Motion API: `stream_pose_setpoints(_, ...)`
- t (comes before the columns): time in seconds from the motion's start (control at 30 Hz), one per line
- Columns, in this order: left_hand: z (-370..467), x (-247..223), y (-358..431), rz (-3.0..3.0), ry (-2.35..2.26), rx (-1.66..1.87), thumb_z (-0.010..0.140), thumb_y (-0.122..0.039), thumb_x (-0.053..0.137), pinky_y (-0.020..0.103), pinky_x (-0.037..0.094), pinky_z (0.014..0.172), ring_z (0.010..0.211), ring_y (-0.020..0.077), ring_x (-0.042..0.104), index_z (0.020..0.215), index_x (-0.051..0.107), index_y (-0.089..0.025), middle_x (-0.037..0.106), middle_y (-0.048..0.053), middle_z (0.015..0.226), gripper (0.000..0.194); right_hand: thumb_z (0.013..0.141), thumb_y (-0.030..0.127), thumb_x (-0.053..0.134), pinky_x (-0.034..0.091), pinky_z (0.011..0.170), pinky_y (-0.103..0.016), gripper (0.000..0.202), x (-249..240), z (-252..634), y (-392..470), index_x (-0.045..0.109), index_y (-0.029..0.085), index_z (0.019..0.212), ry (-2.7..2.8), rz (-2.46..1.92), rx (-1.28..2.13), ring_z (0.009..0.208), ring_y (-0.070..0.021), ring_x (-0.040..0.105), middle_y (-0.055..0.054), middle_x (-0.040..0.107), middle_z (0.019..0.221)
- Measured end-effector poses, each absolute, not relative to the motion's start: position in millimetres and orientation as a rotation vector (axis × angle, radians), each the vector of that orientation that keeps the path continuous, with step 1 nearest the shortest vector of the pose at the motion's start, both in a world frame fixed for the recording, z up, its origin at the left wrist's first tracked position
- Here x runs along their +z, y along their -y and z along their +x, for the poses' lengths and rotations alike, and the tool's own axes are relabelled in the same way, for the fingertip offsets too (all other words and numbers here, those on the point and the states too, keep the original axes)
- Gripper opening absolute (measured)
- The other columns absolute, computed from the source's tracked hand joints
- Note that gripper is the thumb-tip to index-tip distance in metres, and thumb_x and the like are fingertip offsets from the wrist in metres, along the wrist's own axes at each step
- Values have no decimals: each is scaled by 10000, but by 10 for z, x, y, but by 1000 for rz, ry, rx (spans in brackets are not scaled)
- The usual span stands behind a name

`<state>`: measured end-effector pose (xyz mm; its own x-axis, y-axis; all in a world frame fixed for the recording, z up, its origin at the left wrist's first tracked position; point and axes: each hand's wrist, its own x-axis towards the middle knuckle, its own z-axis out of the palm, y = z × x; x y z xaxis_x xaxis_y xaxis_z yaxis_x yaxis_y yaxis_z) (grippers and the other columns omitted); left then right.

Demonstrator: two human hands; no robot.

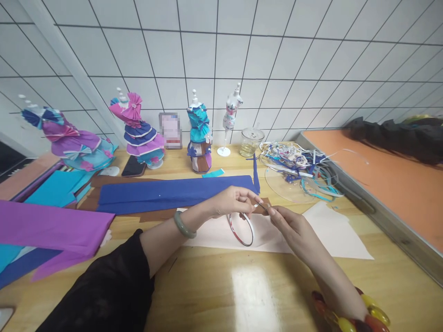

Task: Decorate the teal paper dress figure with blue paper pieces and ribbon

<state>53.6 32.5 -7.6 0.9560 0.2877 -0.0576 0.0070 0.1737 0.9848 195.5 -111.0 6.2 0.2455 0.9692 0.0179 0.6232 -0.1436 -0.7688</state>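
Observation:
My left hand point(235, 201) is closed in a pinch at the middle of the table, with a roll of red and white tape point(232, 228) hanging at its fingers. Close to its right, my right hand point(289, 223) pinches the end of a small dark strip point(263, 206) that spans the gap between my fingertips. What else the fingers hold is too small to tell. Beneath both hands lies pale pink paper point(214, 230). Just behind them is a folded blue paper point(173, 191) on brown paper point(148, 216).
Three dressed mini mannequins point(199, 124) and a barer one point(231, 113) stand along the tiled wall. A glass cup point(251, 142) and a heap of scraps point(294, 159) are at the back right. Purple paper point(51, 226) lies left, a phone point(134, 167) behind.

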Motion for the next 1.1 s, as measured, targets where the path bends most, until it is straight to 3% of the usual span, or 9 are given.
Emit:
stream_pose_setpoints(0.23, 536, -83, -330, 1387, -245, 195, 683, -142, 577, 221, 437, 578, 566, 89, 554, 989, 602, -118, 572, -9, 560, 307, 864, 502, 356, 424, 601, -260, 426, 36, 1975, 1104, 639, 185, 892, 1458, -1859, 679, 698, -200, 573, -36, 645, 732)
stream_pose_setpoints(0.43, 531, -53, -329, 1389, -257, 184, 681, -152, 588, 219, 430, 575, 567, 91, 552, 1003, 595, -112, 583, 0, 573, 325, 872, 471, 365, 431, 744, -290, 401, 89, 1957, 1105, 639, 203, 992, 1462, -1758, 743, 854, -229, 582, -57, 665, 931)
stream_pose_setpoints(0.53, 529, -47, -335, 1377, -294, 181, 676, -163, 604, 230, 432, 578, 560, 96, 553, 1053, 571, -106, 586, 3, 577, 382, 867, 470, 374, 439, 740, -299, 409, 119, 1968, 1123, 630, 192, 1022, 1446, -1768, 717, 872, -240, 583, -72, 664, 960)
stream_pose_setpoints(0.77, 541, -149, -355, 1358, -308, 202, 699, -204, 617, 237, 431, 558, 575, 101, 550, 1177, 488, -124, 583, 7, 605, 501, 872, 487, 300, 435, 699, -322, 456, -69, 2294, 1078, 603, 178, 1018, 1237, -2143, 283, 860, -254, 606, -96, 669, 927)
stream_pose_setpoints(0.93, 538, -115, -317, 1352, -323, 173, 704, -231, 638, 211, 406, 503, 564, 96, 536, 1225, 444, -132, 591, 23, 637, 565, 849, 455, 341, 422, 629, -356, 450, -271, 2496, 1039, 591, 163, 1082, 1285, -2607, 262, 805, -303, 626, -155, 678, 920)
stream_pose_setpoints(1.1, 534, -64, -282, 1354, -325, 174, 695, -255, 657, 203, 397, 481, 547, 91, 530, 1241, 423, -127, 585, 23, 640, 607, 832, 401, 412, 429, 634, -363, 378, -396, 2548, 1062, 631, 175, 1043, 1408, -2523, -2, 782, -285, 614, -154, 663, 859)
